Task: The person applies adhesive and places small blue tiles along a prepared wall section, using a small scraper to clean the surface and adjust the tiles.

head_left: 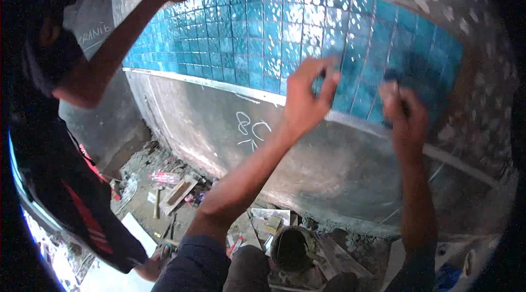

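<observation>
I see tiles [235,31] on the wall [219,108], stretching toward ten o'clock from the left hand [310,94], one o'clock from the right hand [405,111]. Fingers curl; whether either grips anything, I can't tell.

Head view, down toward tiles [235,45], seemingly near.

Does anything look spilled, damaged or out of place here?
The grey floor looks untidy: what seems a pink-and-clear plastic bottle lies sideways amid loose grey rubble, like litter. The glossy teal wall tiles show no obvious break; glare and fisheye bending could hide fine misalignment.
</observation>
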### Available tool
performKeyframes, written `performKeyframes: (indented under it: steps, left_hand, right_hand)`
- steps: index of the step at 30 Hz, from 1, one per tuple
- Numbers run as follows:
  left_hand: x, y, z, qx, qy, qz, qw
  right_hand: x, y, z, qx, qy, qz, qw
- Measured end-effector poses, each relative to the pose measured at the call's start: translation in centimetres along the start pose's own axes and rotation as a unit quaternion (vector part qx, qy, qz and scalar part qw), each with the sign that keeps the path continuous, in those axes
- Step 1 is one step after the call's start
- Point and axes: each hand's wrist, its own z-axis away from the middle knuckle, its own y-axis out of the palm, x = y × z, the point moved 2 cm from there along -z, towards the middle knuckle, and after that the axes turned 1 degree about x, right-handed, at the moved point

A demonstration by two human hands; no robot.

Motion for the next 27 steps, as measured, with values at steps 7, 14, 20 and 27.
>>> performKeyframes:
  steps: [7,14,20,27]
  left_hand:
    - [0.2,-12.8,24.8,0.251,-0.465,-0.09,0.844]
    - [-27.3,-33.2,43.0,0.431,-0.766,-0.189,0.438]
    - [-35.1,-33.4,36.9,0.547,-0.645,-0.141,0.515]
    - [-18.2,-25.6,26.9,0.425,-0.593,-0.243,0.639]
  right_hand:
    - [0.2,-4.3,12.7,0.25,0.474,-0.079,0.841]
    - [12.2,-18.2,38.3,0.328,0.692,0.133,0.628]
    - [20.5,-25.3,31.6,0.339,0.742,0.062,0.575]
    - [11.4,-29.8,27.3,0.244,0.722,0.031,0.647]
